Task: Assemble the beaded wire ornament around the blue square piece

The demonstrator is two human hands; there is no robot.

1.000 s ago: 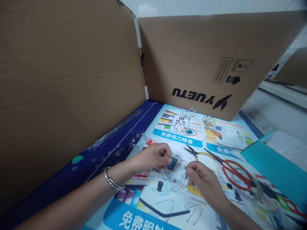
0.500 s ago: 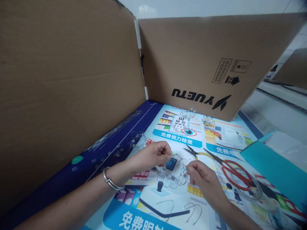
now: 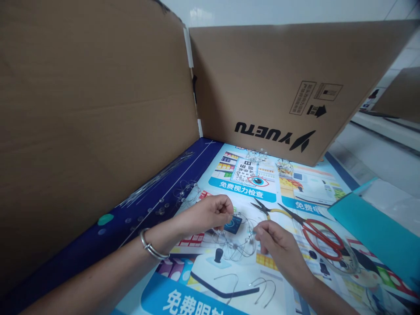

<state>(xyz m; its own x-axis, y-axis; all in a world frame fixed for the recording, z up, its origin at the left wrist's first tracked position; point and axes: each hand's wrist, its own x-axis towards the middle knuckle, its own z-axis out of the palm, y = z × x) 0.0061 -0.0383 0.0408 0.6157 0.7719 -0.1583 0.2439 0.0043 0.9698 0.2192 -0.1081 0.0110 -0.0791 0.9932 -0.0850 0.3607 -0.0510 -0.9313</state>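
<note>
Both hands pinching a beaded wire, centre of worktop

Left hand (image 3: 211, 213) in from the left, thumb and fingers closed to a tight pinch on the beaded wire (image 3: 239, 250); exact strand too fine to make out. Right hand (image 3: 277, 243) in from the near right, fingers likewise closed to a pinch at the wire's right edge; bit between the tips too small to tell. Beaded wire: loose tangle of thin loops with small clear beads, between and just below the two hands, over the printed worktop (image 3: 210, 272). Dark blue square (image 3: 232, 225) right behind it, print or object, can't tell. Silver bangle (image 3: 151, 247) on left wrist.

Near side: bent wire pieces (image 3: 266, 292) lying apart from the tangle. Right of the hands: pliers (image 3: 267, 211) with yellow handles, then scissors (image 3: 323, 237), red handles, lying over a clear ring (image 3: 351, 264). Farther right, a teal folder-like item (image 3: 377, 232).

Left side, on the dark blue strip: loose clear beads (image 3: 160, 211), more wire loops (image 3: 187, 192), and a bundle of straight wires (image 3: 157, 177) along the foot of the left cardboard panel (image 3: 98, 96). Far side: two beaded clusters, one (image 3: 257, 156) left of the other (image 3: 285, 166), near the far cardboard panel (image 3: 256, 74) with upside-down YUETU print.
</note>
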